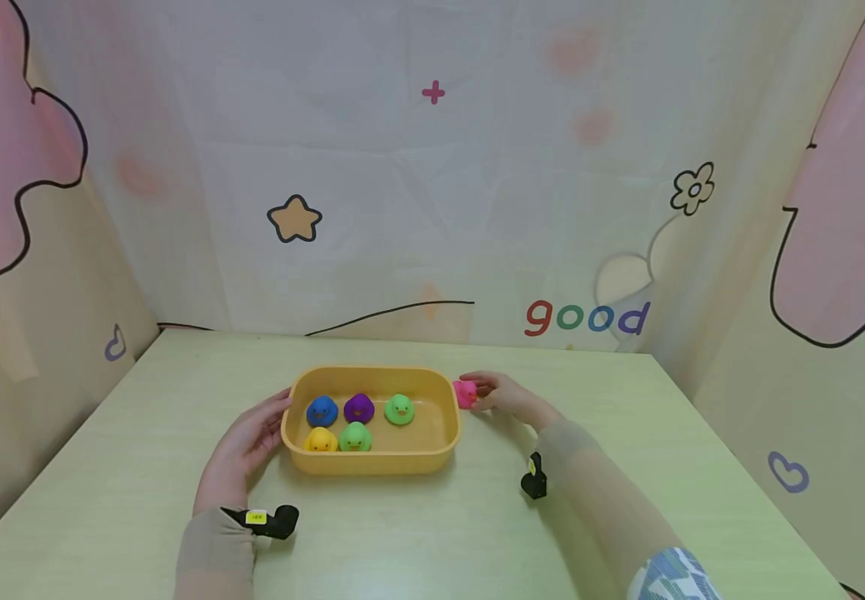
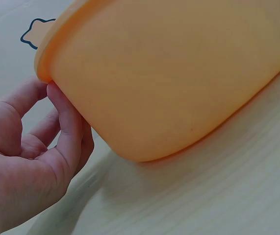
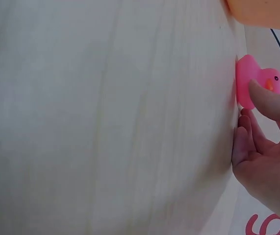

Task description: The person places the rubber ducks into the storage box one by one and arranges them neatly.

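Note:
A yellow-orange plastic bin [image 1: 372, 463] stands on the table with several rubber ducks in it. Inside are a blue duck [image 1: 322, 412], a purple duck [image 1: 359, 408], a yellow duck [image 1: 321, 440] and two light green ducks, one at the back [image 1: 399, 409] and one in front [image 1: 355, 437]. My left hand [image 1: 252, 433] rests against the bin's left end, bent fingertips under the rim [image 2: 42, 68] in the left wrist view. Just past the bin's right end, my right hand [image 1: 507, 398] holds a pink rubber duck [image 3: 250, 81] between thumb and fingers, low at the tabletop.
The pale wood-grain table [image 1: 417, 533] ends at a printed cloth backdrop [image 1: 402, 250], with cloth on both sides too. A black wrist camera sits on the left wrist [image 1: 275, 522] and another by the right wrist [image 1: 533, 479].

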Demonstrator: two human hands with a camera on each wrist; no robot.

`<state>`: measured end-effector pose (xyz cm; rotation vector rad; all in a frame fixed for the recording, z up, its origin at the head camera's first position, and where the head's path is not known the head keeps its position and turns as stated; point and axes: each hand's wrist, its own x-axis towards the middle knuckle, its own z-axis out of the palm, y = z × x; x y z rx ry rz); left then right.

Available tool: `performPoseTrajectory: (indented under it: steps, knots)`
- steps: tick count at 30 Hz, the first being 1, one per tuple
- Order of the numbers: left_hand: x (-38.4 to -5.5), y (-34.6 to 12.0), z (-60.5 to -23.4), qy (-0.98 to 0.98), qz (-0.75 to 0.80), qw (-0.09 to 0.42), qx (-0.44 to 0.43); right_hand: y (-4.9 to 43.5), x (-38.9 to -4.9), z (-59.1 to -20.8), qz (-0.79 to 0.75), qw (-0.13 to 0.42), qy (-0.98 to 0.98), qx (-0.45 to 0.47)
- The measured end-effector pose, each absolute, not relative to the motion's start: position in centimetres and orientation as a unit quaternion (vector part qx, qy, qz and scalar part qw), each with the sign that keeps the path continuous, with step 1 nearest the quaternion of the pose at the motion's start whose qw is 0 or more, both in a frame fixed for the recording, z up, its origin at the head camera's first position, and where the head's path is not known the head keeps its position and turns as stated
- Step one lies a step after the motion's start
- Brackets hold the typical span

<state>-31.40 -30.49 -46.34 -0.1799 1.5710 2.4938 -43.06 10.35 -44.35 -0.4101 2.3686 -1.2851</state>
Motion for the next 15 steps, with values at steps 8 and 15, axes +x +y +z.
performPoseTrajectory:
  steps: [8,15]
  knots:
    - [-31.25,-30.46,-46.43,0.529,0.841,0.096,-0.061,9.92,-43.36,-44.99,-0.456,0.202,0.855,-0.14]
    - [-31.45,-30.47,-46.28,0.528,0.841,0.095,-0.065,9.8,-43.26,-44.92,-0.452,0.179,0.861,-0.149]
